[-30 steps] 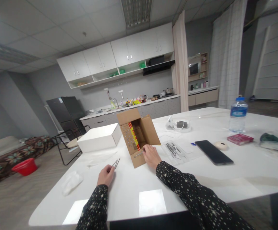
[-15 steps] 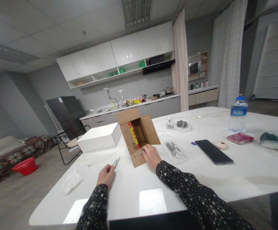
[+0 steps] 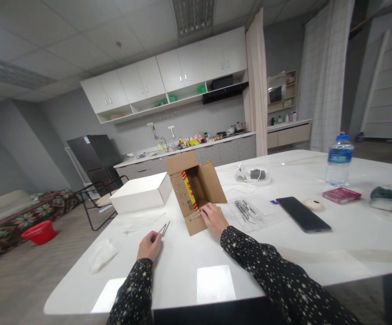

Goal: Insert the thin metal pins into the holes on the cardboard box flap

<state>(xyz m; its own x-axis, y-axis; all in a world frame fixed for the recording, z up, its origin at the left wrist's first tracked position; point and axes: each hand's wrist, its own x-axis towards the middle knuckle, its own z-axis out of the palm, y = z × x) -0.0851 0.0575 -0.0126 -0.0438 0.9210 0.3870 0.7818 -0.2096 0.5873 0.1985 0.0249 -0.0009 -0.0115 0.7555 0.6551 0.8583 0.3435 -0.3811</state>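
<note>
At the near edge of a white worktop [image 3: 317, 253], the left hand [image 3: 150, 246] holds thin metal tweezers [image 3: 163, 229] in a closed grip, while the right hand [image 3: 214, 219] rests with fingers curled on the near flap of an open cardboard box [image 3: 196, 192] standing near the middle, just right of the tweezers. The box looks light and stiff but easily tipped, best held by its side walls; the tweezers look springy and slippery, best pinched mid-shaft. The box's contents, the small items on its flap and the right fingertips' hold are too small to make out.
</note>
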